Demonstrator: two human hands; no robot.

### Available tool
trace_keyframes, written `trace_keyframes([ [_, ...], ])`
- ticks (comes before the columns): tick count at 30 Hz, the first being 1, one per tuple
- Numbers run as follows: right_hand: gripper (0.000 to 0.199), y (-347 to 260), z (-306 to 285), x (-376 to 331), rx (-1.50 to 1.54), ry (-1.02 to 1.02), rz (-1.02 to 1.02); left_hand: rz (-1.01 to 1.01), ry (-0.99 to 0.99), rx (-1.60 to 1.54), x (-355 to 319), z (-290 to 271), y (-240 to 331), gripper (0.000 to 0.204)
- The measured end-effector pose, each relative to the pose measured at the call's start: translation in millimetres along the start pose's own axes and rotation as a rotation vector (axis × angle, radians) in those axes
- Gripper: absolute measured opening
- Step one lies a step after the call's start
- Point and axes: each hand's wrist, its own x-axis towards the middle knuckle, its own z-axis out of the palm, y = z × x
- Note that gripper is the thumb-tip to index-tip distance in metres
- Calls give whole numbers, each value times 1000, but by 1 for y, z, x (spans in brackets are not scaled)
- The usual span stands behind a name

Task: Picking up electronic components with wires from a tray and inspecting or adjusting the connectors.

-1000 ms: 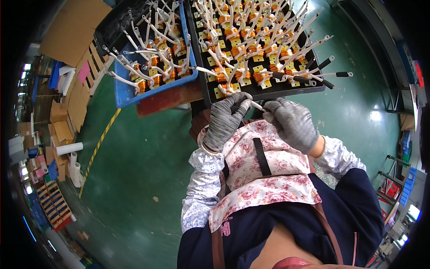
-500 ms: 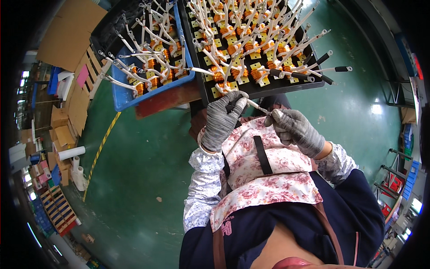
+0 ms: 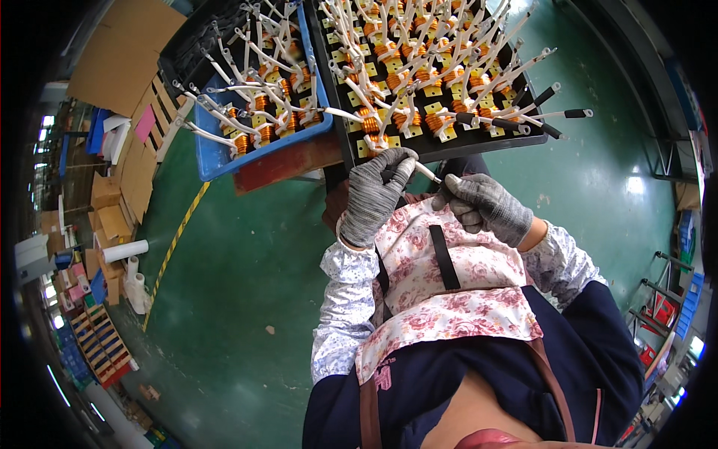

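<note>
My left hand (image 3: 378,194), in a grey knit glove, pinches a white cable (image 3: 425,171) at the near edge of the black tray (image 3: 456,150). The cable slants down to the right and ends in a dark metal tip. At that tip, the closed fingers of my gloved right hand (image 3: 490,208) grip the cable end, mostly covering it. Just beyond my left hand sits a copper-wound coil (image 3: 376,142) with a yellow plate. Several similar coils with white leads and ring lugs stand in rows in the tray.
A blue bin (image 3: 265,159) with more coils and upright leads stands left of the tray, above a reddish-brown board (image 3: 284,166). Some leads with black sleeves (image 3: 578,114) stick out past the tray's right side. Cardboard (image 3: 127,49) and a wooden pallet (image 3: 97,340) lie farther left.
The view has shifted slightly, so the trays sit a little farther right. My right hand has turned slightly and lowered at the cable's tip. My left hand keeps its pinch.
</note>
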Motion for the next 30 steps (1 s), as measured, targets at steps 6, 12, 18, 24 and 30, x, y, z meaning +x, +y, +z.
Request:
trace_keyframes([
  [6,35,4,7,27,182,-65,-87,-70,-4,-30,1,5,3,15],
  [12,39,4,5,30,230,-196,-68,-85,7,-69,-3,-2,8,16],
  [18,32,6,5,30,321,-167,-52,-97,8,-159,-4,-4,10,17],
  [24,34,5,16,30,366,-124,-92,-118,51,-288,-12,-9,10,17],
  [30,13,13,36,-10,-1223,53,-936,-260,-26,-639,-20,-11,22,19],
])
